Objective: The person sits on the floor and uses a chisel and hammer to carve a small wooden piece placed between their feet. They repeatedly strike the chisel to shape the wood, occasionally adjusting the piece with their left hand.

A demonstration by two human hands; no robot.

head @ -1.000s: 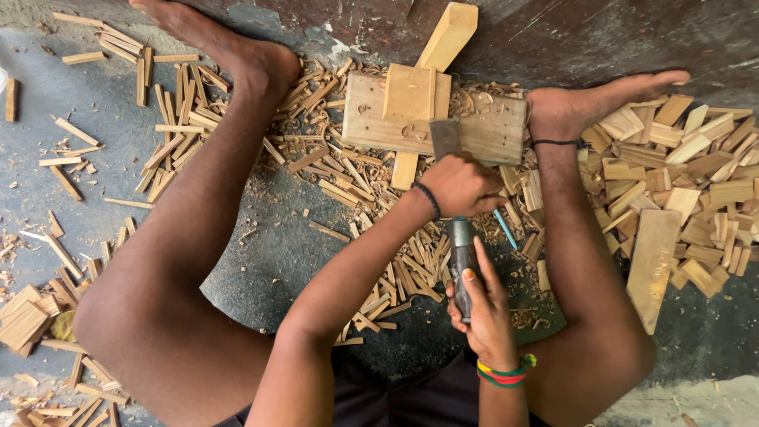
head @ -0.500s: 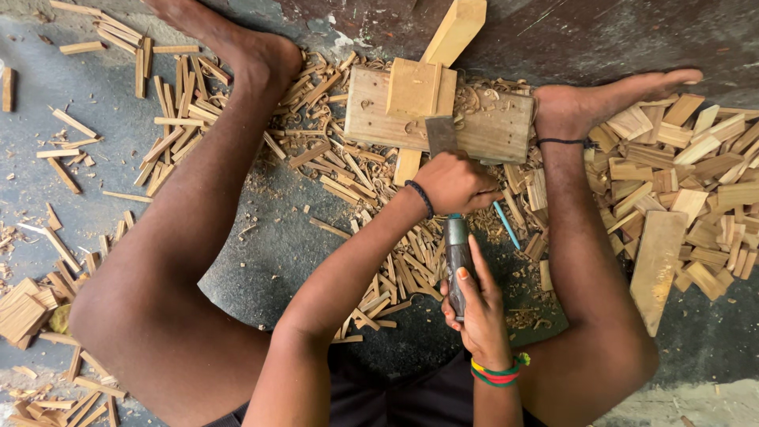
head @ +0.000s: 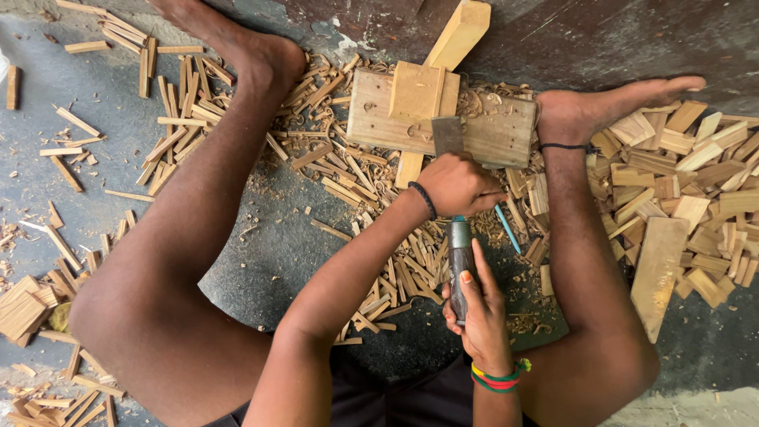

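Observation:
I sit on the floor with a flat wooden block [head: 498,130] lying between my feet. My right hand [head: 478,312], which has a coloured bracelet at the wrist, is shut on the dark handle [head: 459,241] of a chopping knife. Its grey blade [head: 448,136] rests on the block. My left hand [head: 458,186], with a black band at the wrist, is closed just below the blade and over the handle's top. It seems to pinch a thin wooden piece, which is mostly hidden by the fingers.
A long wooden bar [head: 443,63] lies across the block. Split wood sticks [head: 182,126] and shavings litter the floor to the left and in the middle. Stacked flat wood chips [head: 680,190] and a plank [head: 656,269] lie to the right. A thin blue stick [head: 507,229] lies by my right shin.

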